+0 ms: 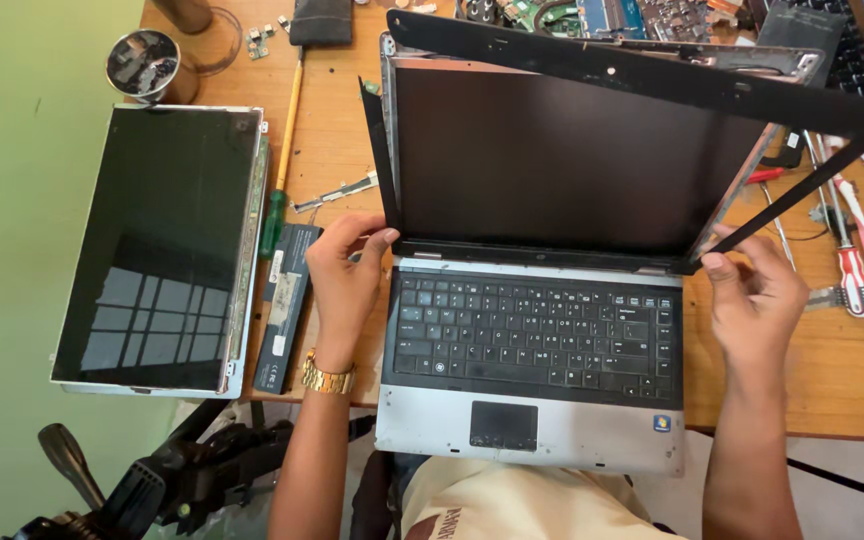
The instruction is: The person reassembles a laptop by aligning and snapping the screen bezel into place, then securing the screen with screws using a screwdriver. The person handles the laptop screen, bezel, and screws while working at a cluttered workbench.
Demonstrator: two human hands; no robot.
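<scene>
We pinch the bezel with both hands: left grip clamped on its left corner, right grip on its right, above the laptop.

black screen bezel, lifted off open laptop

Silver laptop with black keyboard, dark screen and black bezel frame. Loose display panel, glossy black in a silver rim (pale window grid reflected). Orange-brown wooden table. Green-handled screwdriver with a yellow shaft; red-and-white screwdriver. Gold wristwatch. Pale green floor.
</scene>
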